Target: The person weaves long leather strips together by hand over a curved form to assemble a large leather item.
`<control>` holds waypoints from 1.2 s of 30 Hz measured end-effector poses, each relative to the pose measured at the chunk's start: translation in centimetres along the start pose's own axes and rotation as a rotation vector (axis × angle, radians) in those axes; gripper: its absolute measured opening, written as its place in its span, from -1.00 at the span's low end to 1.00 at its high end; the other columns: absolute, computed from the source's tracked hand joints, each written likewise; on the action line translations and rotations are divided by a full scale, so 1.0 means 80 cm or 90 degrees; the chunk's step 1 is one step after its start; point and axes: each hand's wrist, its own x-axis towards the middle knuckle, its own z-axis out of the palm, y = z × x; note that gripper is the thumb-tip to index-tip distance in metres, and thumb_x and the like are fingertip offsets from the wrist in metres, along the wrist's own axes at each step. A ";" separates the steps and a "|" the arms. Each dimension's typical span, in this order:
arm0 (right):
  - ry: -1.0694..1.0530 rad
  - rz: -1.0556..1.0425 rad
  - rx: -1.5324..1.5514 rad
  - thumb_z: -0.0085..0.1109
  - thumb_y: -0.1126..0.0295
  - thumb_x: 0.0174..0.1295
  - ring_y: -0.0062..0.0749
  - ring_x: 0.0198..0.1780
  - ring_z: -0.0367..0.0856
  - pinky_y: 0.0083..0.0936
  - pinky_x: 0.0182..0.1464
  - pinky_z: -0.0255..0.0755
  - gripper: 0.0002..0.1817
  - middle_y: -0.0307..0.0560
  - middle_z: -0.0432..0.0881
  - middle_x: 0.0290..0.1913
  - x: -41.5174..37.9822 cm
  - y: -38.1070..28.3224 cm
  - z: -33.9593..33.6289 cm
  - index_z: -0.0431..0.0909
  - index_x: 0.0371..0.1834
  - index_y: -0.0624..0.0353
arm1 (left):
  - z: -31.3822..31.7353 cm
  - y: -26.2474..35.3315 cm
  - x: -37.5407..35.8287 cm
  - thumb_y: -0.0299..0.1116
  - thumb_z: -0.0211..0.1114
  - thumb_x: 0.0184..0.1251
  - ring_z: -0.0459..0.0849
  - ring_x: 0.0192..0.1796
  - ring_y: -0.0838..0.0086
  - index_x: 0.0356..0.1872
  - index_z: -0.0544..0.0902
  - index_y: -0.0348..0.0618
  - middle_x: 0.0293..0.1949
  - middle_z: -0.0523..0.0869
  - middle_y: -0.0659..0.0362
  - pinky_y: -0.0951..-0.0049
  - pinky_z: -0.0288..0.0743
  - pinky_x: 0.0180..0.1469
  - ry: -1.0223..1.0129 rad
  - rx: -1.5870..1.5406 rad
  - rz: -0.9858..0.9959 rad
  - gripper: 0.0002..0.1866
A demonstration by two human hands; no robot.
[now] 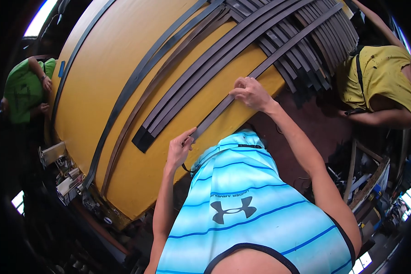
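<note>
A long, narrow dark strip [219,110], perhaps leather, runs slantwise along the near edge of the yellow table [242,59]. My left hand [181,147] pinches its near end between thumb and fingers. Farther up the same strip, my right hand [251,93] grips it with curled fingers. Beyond my right hand the strip stretches over a pile of similar strips [301,55]. Beside it on the table lie several long strips side by side [187,86], their near ends darker.
Longer black strips [123,98] and a brown strip [137,107] curve across the table. A person in a green shirt [25,91] is at the far left side. Another person in a yellow shirt [381,77] stands at the right. Metal machine parts [68,182] sit by the table's left corner.
</note>
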 end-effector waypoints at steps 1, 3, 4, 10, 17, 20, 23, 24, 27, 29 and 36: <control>0.000 -0.003 0.000 0.38 0.45 0.14 -0.25 -0.07 0.57 -0.31 0.04 0.43 -0.80 -0.20 0.58 -0.14 0.003 0.001 -0.002 0.74 -0.15 -0.03 | 0.002 -0.005 0.003 -0.56 0.19 0.44 0.67 -0.42 0.51 0.24 0.67 -0.09 -0.32 0.78 0.09 0.47 0.57 -0.27 0.003 0.000 0.000 -0.61; -0.023 0.013 -0.010 0.38 0.43 0.15 -0.25 -0.06 0.56 -0.30 0.02 0.41 -0.81 -0.21 0.56 -0.14 0.002 -0.001 -0.004 0.73 -0.17 -0.06 | 0.008 -0.016 0.004 -0.57 0.21 0.43 0.67 -0.38 0.45 0.26 0.67 -0.04 -0.28 0.79 0.09 0.43 0.58 -0.19 0.058 0.025 0.141 -0.58; -0.022 0.015 -0.008 0.38 0.43 0.15 -0.25 -0.06 0.56 -0.30 0.02 0.41 -0.81 -0.21 0.56 -0.14 0.001 -0.002 -0.003 0.73 -0.17 -0.06 | 0.010 -0.021 0.004 -0.57 0.21 0.43 0.67 -0.38 0.45 0.26 0.67 -0.04 -0.28 0.79 0.09 0.43 0.58 -0.19 0.056 0.027 0.140 -0.58; -0.036 0.005 -0.026 0.38 0.42 0.15 -0.27 -0.04 0.56 -0.31 0.03 0.41 -0.82 -0.21 0.54 -0.13 0.004 -0.001 -0.007 0.73 -0.17 -0.07 | 0.010 -0.036 0.011 -0.56 0.26 0.39 0.64 -0.33 0.39 0.26 0.68 0.03 -0.33 0.74 0.03 0.41 0.53 -0.13 0.055 0.053 0.150 -0.56; 0.006 -0.050 -0.023 0.36 0.48 0.10 -0.24 -0.12 0.60 -0.34 -0.04 0.48 -0.83 -0.15 0.59 -0.15 0.000 -0.002 0.007 0.73 -0.22 0.09 | 0.009 -0.035 0.013 -0.53 0.26 0.39 0.59 -0.38 0.39 0.24 0.70 0.05 -0.41 0.68 0.04 0.42 0.50 -0.19 0.059 0.058 0.135 -0.58; 0.013 -0.071 -0.025 0.36 0.49 0.09 -0.24 -0.14 0.61 -0.35 -0.04 0.51 -0.82 -0.14 0.61 -0.14 -0.002 -0.001 0.014 0.73 -0.21 0.14 | 0.011 -0.036 0.013 -0.53 0.26 0.39 0.57 -0.39 0.41 0.24 0.70 0.04 -0.42 0.66 0.05 0.43 0.49 -0.21 0.069 0.055 0.147 -0.58; 0.008 -0.079 -0.018 0.36 0.49 0.10 -0.24 -0.13 0.61 -0.36 -0.03 0.51 -0.82 -0.14 0.61 -0.14 0.000 -0.004 0.010 0.73 -0.20 0.15 | 0.010 -0.041 0.015 -0.52 0.26 0.39 0.56 -0.39 0.44 0.23 0.70 0.04 -0.42 0.66 0.06 0.44 0.49 -0.22 0.066 0.042 0.145 -0.59; 0.008 -0.078 -0.001 0.36 0.48 0.11 -0.24 -0.13 0.61 -0.36 -0.04 0.51 -0.82 -0.14 0.61 -0.15 0.000 -0.007 0.008 0.72 -0.20 0.14 | 0.010 -0.041 0.015 -0.52 0.27 0.39 0.56 -0.39 0.46 0.23 0.71 0.03 -0.42 0.66 0.06 0.45 0.48 -0.23 0.054 0.043 0.127 -0.59; -0.010 -0.089 -0.010 0.37 0.44 0.14 -0.24 -0.14 0.61 -0.35 -0.05 0.51 -0.83 -0.14 0.61 -0.16 0.003 -0.010 0.003 0.71 -0.19 0.12 | 0.011 -0.038 0.014 -0.52 0.26 0.39 0.55 -0.40 0.48 0.23 0.71 0.04 -0.43 0.66 0.06 0.45 0.48 -0.24 0.058 0.016 0.132 -0.59; -0.011 -0.090 -0.016 0.37 0.43 0.15 -0.24 -0.13 0.61 -0.34 -0.06 0.50 -0.84 -0.14 0.60 -0.17 0.004 -0.011 0.003 0.71 -0.19 0.11 | 0.012 -0.041 0.014 -0.51 0.27 0.39 0.55 -0.40 0.47 0.23 0.71 0.05 -0.43 0.65 0.06 0.45 0.48 -0.24 0.059 0.011 0.133 -0.59; -0.030 -0.076 -0.035 0.35 0.41 0.18 -0.24 -0.12 0.61 -0.33 -0.04 0.49 -0.83 -0.14 0.60 -0.17 0.007 -0.013 0.005 0.70 -0.15 0.07 | 0.012 -0.044 0.015 -0.47 0.28 0.37 0.53 -0.42 0.38 0.24 0.71 0.13 -0.46 0.61 0.08 0.38 0.47 -0.25 0.075 0.034 0.150 -0.57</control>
